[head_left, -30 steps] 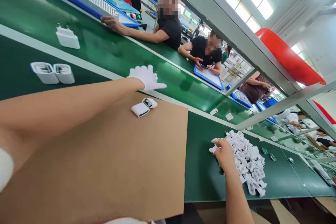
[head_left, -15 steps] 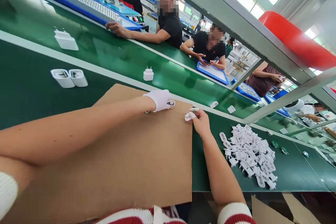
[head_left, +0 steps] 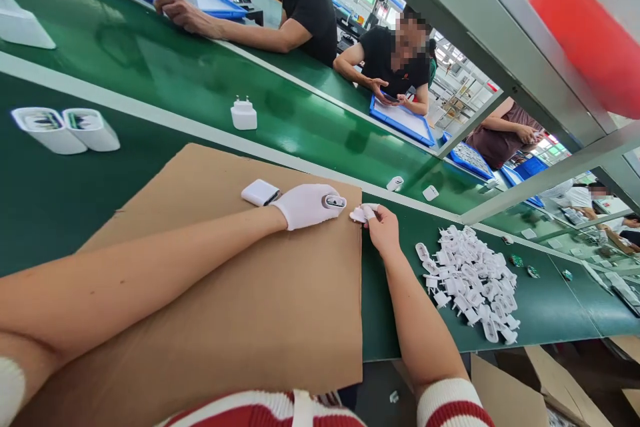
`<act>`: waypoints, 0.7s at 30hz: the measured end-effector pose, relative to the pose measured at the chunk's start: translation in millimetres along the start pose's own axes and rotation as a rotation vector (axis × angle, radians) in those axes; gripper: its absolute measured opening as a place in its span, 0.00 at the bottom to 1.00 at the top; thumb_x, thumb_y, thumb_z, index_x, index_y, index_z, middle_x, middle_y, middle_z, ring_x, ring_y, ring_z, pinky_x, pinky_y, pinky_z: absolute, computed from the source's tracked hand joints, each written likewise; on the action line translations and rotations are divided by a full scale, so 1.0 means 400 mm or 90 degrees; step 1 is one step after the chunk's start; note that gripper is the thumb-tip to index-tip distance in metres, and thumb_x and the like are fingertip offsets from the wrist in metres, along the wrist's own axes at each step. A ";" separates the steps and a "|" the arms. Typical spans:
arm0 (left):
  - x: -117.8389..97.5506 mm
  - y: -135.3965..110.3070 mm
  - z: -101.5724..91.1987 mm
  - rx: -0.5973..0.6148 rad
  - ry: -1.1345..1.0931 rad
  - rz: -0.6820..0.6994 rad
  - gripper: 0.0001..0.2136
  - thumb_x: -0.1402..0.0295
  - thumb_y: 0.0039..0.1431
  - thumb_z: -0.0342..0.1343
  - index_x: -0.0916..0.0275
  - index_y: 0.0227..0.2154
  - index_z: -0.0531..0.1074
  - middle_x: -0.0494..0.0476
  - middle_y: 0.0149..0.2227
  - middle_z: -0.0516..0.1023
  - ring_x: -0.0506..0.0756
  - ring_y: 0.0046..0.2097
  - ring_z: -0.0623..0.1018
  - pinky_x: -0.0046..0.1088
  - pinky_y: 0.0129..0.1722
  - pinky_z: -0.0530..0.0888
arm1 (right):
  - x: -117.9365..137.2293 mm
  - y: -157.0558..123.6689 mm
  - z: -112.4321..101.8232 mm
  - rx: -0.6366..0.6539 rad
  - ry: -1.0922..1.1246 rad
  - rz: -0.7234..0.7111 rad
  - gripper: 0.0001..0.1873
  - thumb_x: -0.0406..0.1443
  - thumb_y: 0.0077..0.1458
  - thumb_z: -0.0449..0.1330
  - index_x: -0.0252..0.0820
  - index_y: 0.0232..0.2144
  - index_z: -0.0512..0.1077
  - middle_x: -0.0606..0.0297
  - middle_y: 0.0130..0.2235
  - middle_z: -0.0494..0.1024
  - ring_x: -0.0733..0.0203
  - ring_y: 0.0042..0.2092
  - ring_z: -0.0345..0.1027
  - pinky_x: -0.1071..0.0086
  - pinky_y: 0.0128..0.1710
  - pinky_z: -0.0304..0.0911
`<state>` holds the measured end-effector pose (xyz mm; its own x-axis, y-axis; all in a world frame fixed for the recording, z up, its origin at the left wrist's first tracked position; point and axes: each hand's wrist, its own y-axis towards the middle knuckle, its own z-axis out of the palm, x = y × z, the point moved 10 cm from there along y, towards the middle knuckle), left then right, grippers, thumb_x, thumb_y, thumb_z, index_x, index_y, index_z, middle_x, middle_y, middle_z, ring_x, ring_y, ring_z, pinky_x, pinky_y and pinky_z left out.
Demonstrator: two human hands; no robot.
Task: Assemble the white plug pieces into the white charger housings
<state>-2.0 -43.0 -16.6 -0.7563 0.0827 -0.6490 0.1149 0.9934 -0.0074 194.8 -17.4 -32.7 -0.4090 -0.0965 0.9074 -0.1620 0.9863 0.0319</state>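
Observation:
My left hand (head_left: 307, 207), in a white glove, is closed round a white charger housing (head_left: 335, 202) whose open end faces right and shows dark parts inside. My right hand (head_left: 383, 223), with white covers on some fingertips, pinches a white plug cover (head_left: 358, 215) just right of that opening; the two pieces are apart. Behind my left wrist another white charger housing (head_left: 260, 193) lies on the cardboard sheet (head_left: 280, 307). Right of my right forearm a heap of white plug covers (head_left: 470, 283) rests on the green bench.
Two open housings (head_left: 65, 130) stand at the left. A charger with pins (head_left: 244, 113) sits on the green conveyor (head_left: 305, 140), with small white pieces further right. Small circuit boards (head_left: 517, 260) lie beyond the heap. A metal frame (head_left: 530, 180) slants overhead; co-workers sit opposite.
My left hand has shifted slightly right and down with the housing, nearer the plug cover. The housing behind my wrist has come into sight. The camera view has turned, moving the background left.

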 end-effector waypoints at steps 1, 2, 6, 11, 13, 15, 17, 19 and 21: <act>0.005 -0.001 -0.001 -0.009 -0.015 -0.011 0.13 0.56 0.56 0.58 0.53 0.41 0.78 0.49 0.45 0.84 0.59 0.47 0.80 0.31 0.49 0.73 | -0.001 -0.003 0.006 0.012 0.011 0.004 0.17 0.45 0.58 0.60 0.43 0.43 0.81 0.63 0.40 0.85 0.59 0.37 0.77 0.65 0.38 0.73; 0.008 -0.001 -0.001 -0.016 -0.032 -0.018 0.14 0.56 0.56 0.58 0.52 0.43 0.78 0.49 0.46 0.84 0.59 0.48 0.80 0.30 0.50 0.73 | 0.000 -0.007 0.011 0.023 0.014 0.003 0.18 0.45 0.56 0.62 0.43 0.45 0.81 0.62 0.41 0.84 0.59 0.36 0.77 0.65 0.38 0.74; 0.009 0.005 0.007 -0.019 -0.091 -0.021 0.16 0.54 0.54 0.59 0.53 0.43 0.80 0.48 0.47 0.84 0.58 0.50 0.81 0.28 0.51 0.74 | 0.027 -0.014 0.019 0.027 -0.049 -0.047 0.20 0.45 0.48 0.70 0.44 0.42 0.81 0.62 0.40 0.83 0.60 0.37 0.74 0.64 0.41 0.73; 0.001 0.001 0.031 0.012 -0.139 -0.020 0.18 0.54 0.50 0.62 0.53 0.43 0.81 0.48 0.45 0.85 0.58 0.48 0.82 0.29 0.50 0.75 | 0.082 -0.009 -0.021 -0.103 -0.033 -0.094 0.17 0.49 0.51 0.68 0.45 0.38 0.79 0.62 0.41 0.83 0.56 0.43 0.75 0.60 0.48 0.72; -0.013 -0.004 0.046 0.039 -0.148 0.007 0.18 0.54 0.49 0.63 0.53 0.43 0.81 0.49 0.44 0.85 0.59 0.48 0.82 0.29 0.50 0.76 | 0.087 -0.014 -0.017 -0.100 0.065 -0.075 0.19 0.50 0.51 0.68 0.44 0.39 0.76 0.61 0.42 0.82 0.56 0.43 0.76 0.61 0.47 0.73; -0.023 -0.008 0.052 0.043 -0.150 0.034 0.19 0.54 0.50 0.62 0.54 0.45 0.80 0.51 0.45 0.85 0.60 0.48 0.82 0.31 0.50 0.76 | 0.085 -0.027 0.008 -0.047 0.122 -0.047 0.19 0.50 0.50 0.68 0.45 0.38 0.74 0.62 0.41 0.82 0.57 0.41 0.77 0.62 0.46 0.74; -0.021 -0.012 0.043 0.017 -0.149 0.035 0.22 0.55 0.51 0.62 0.55 0.49 0.78 0.54 0.48 0.84 0.60 0.48 0.82 0.33 0.51 0.76 | 0.080 -0.046 0.029 -0.004 0.130 -0.020 0.18 0.49 0.51 0.67 0.45 0.38 0.73 0.63 0.40 0.81 0.58 0.40 0.77 0.63 0.45 0.75; -0.020 -0.015 0.034 0.002 -0.146 0.037 0.25 0.59 0.52 0.61 0.55 0.54 0.76 0.56 0.50 0.83 0.60 0.49 0.81 0.34 0.53 0.76 | 0.073 -0.065 0.040 0.024 0.130 0.007 0.19 0.49 0.51 0.67 0.45 0.38 0.73 0.63 0.41 0.81 0.59 0.39 0.77 0.62 0.44 0.76; -0.036 -0.021 0.032 0.014 -0.129 0.074 0.28 0.63 0.49 0.61 0.56 0.57 0.74 0.57 0.53 0.81 0.61 0.52 0.80 0.34 0.56 0.74 | 0.067 -0.078 0.053 0.062 0.146 0.037 0.19 0.49 0.49 0.68 0.45 0.38 0.74 0.62 0.41 0.81 0.58 0.39 0.78 0.62 0.43 0.76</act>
<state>16.2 -53.4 -16.6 -0.5927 0.1760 -0.7860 0.2092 0.9760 0.0607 169.8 -53.8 -18.2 -0.2068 0.0042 0.9784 -0.2346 0.9706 -0.0538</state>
